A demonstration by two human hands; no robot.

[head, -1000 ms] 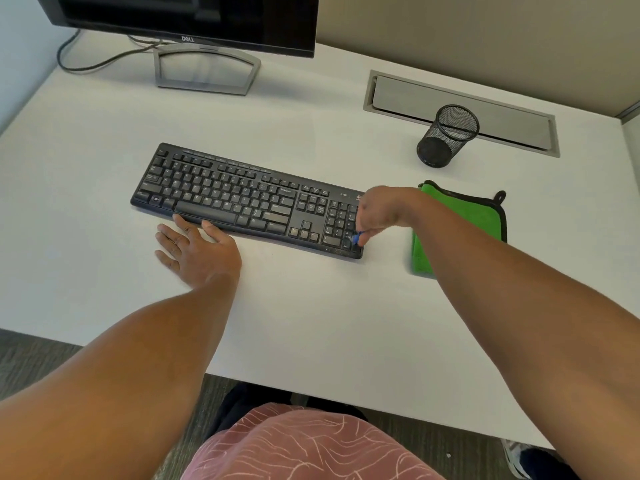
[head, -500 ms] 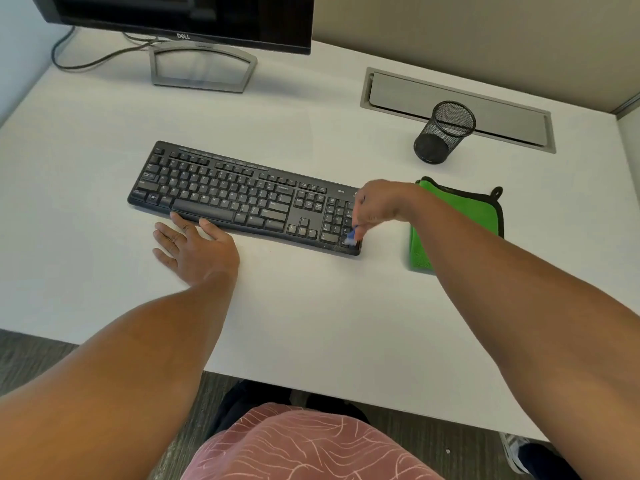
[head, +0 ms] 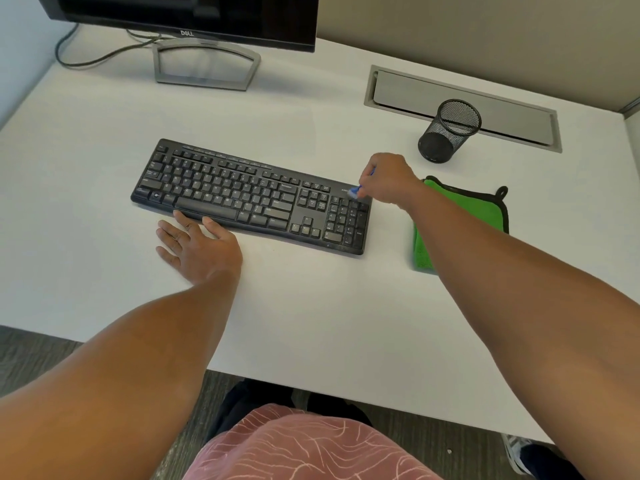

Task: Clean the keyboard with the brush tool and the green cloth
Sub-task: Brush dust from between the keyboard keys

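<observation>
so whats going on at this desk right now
A person is cleaning a black keyboard on a white desk. The right hand holds a small blue brush tool, its bristles on the far right corner above the number pad. The left hand lies flat on the desk, fingertips against the keyboard's near edge. The green cloth lies unused to the right, partly under the right forearm.

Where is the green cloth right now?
In the head view, the green cloth with black edging lies flat on the white desk, right of the black keyboard, partly hidden under the right forearm.
</observation>
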